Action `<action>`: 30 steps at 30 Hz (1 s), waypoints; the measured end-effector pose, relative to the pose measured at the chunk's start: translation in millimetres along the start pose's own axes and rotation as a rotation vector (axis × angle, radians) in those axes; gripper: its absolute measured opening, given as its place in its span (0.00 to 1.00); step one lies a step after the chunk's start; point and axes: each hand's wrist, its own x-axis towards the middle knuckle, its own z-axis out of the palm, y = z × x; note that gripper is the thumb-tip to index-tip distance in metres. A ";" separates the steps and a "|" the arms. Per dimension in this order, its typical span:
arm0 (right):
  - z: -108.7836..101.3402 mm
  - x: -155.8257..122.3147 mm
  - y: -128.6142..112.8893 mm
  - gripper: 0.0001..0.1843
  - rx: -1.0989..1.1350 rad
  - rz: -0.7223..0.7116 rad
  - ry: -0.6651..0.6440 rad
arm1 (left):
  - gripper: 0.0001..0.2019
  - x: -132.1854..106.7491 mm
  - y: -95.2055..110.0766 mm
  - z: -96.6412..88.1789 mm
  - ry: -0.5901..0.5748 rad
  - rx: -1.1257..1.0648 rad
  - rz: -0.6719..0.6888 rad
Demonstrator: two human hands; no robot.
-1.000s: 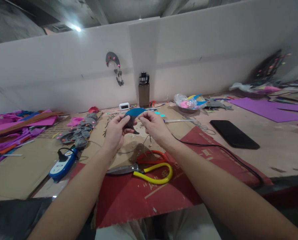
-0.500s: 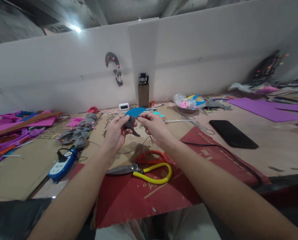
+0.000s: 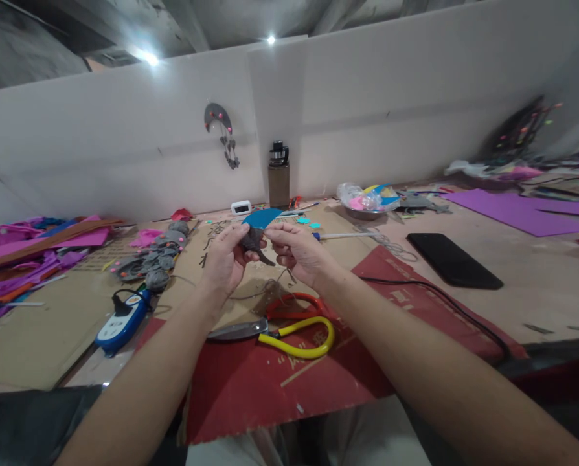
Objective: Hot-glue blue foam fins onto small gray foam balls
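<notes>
Between the thumb and fingers of my left hand is a dark grey felt piece with a pointed, curved tail hanging down. A blue felt piece lies along its upper edge. My right hand is closed in a pinch at the right end of the seam where blue meets grey; whatever is in the fingertips is too small to make out. Loose grey thread trails below both hands. Scissors with one red and one yellow handle lie just below on the red cardboard.
A blue-white power strip, grey felt pieces with yarn balls and coloured felt strips lie left. Behind stand a bottle and a filled bowl. A phone and purple sheet lie right.
My right fingertips have shifted slightly left and down along the edge of the felt. The left hand keeps its hold, and the felt pieces have tilted a little.
</notes>
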 end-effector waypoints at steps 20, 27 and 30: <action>0.1 1.2 -0.4 0.16 -0.005 0.025 -0.051 | 0.11 4.9 -4.8 -6.4 -0.093 -0.054 -0.191; 6.5 6.4 10.5 0.12 -0.165 -0.101 0.155 | 0.16 2.0 -14.2 -5.0 0.006 0.077 -0.110; 7.0 10.0 15.7 0.10 -0.258 -0.181 0.207 | 0.11 -2.7 -12.8 0.4 0.018 0.116 -0.057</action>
